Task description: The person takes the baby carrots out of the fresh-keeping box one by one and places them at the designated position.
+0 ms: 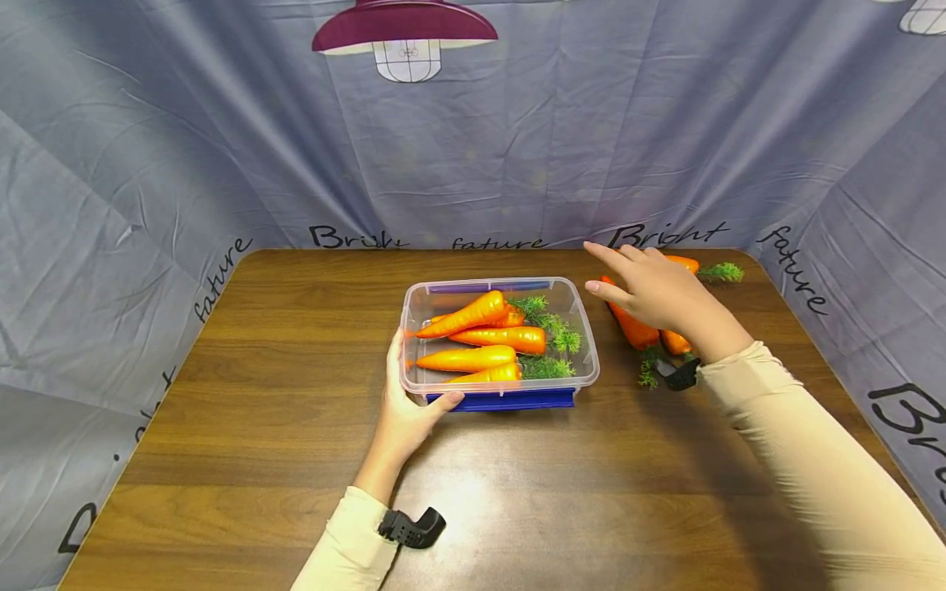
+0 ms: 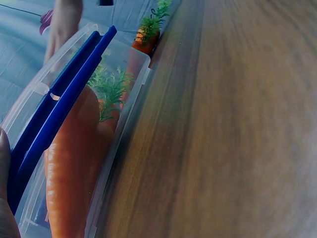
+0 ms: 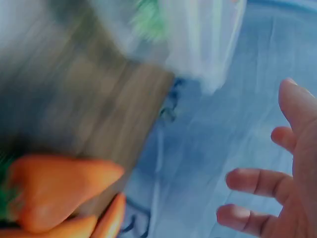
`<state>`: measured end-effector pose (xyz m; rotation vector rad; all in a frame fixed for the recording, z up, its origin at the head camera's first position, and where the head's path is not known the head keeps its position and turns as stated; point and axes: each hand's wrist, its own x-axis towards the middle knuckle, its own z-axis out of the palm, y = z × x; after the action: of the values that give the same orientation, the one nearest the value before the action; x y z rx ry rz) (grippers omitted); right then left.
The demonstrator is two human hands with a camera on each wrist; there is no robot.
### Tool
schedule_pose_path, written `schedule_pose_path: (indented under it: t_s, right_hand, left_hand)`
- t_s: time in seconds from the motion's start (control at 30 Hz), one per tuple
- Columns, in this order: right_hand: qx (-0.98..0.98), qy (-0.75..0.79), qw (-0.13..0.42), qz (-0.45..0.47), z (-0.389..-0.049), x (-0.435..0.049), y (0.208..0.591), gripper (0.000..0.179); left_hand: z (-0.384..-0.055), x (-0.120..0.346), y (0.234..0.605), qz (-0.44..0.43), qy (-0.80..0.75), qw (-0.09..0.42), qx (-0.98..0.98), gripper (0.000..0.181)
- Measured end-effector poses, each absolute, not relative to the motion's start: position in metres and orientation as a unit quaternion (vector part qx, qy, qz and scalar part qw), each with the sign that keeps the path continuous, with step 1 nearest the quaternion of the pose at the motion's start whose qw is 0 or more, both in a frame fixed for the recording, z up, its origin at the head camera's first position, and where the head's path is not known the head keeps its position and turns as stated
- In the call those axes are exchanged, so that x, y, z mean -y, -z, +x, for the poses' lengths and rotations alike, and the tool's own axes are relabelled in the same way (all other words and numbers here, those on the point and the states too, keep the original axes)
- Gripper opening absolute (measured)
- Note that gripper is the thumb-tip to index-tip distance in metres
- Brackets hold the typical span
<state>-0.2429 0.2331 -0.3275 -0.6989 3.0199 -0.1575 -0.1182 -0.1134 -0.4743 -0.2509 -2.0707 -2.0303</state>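
So, from the head: the left hand (image 1: 402, 414) grips the box (image 1: 532, 384) at its near left corner, thumb on the near side by the blue clip (image 1: 510, 400). Carrots (image 1: 467, 359) lie inside, tips left, greens (image 1: 565, 341) right. Over on the right, the right hand (image 1: 654, 287) hangs above the table (image 1: 259, 410), fingers stretched, holding nothing, near the loose carrots (image 1: 637, 328) on the far right. Grey cloth (image 1: 473, 180) stands behind.

Left wrist: the thumb edges in at the left, the blue clip juts off the box, and a carrot looms large through the clear wall. Past the box, another shows its green top.

Right wrist: plenty of blur, the box smeared at the top; the fingers are spread and bare, well apart from the loose carrots at the lower left.
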Motion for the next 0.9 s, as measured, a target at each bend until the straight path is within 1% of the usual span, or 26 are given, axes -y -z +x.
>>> schedule_pose_path:
  t_s: [0.13, 0.3, 0.47, 0.57, 0.8, 0.9]
  right_hand:
    - [-0.961, 0.041, 0.003, -0.273, -0.246, -0.203, 0.322, 0.065]
    - [-0.945, 0.029, 0.004, -0.327, -0.248, -0.169, 0.318, 0.063]
    - [-0.926, 0.01, -0.013, -0.376, -0.248, -0.142, 0.321, 0.061]
    - [-0.921, 0.0, -0.017, -0.388, -0.249, -0.13, 0.325, 0.06]
    - [-0.916, -0.018, 0.013, -0.401, -0.251, -0.115, 0.332, 0.059]
    - [-0.912, -0.033, 0.015, -0.409, -0.251, -0.109, 0.333, 0.06]
  left_hand:
    - [-0.118, 0.114, 0.474, -0.084, 0.692, 0.116, 0.708, 0.115]
    - [-0.117, 0.114, 0.474, -0.081, 0.687, 0.117, 0.713, 0.115]
    - [-0.117, 0.114, 0.475, -0.083, 0.69, 0.115, 0.71, 0.115]
    - [-0.117, 0.114, 0.474, -0.087, 0.696, 0.112, 0.704, 0.115]
    - [-0.118, 0.115, 0.474, -0.079, 0.683, 0.113, 0.717, 0.114]
    - [-0.118, 0.115, 0.474, -0.079, 0.678, 0.114, 0.722, 0.114]
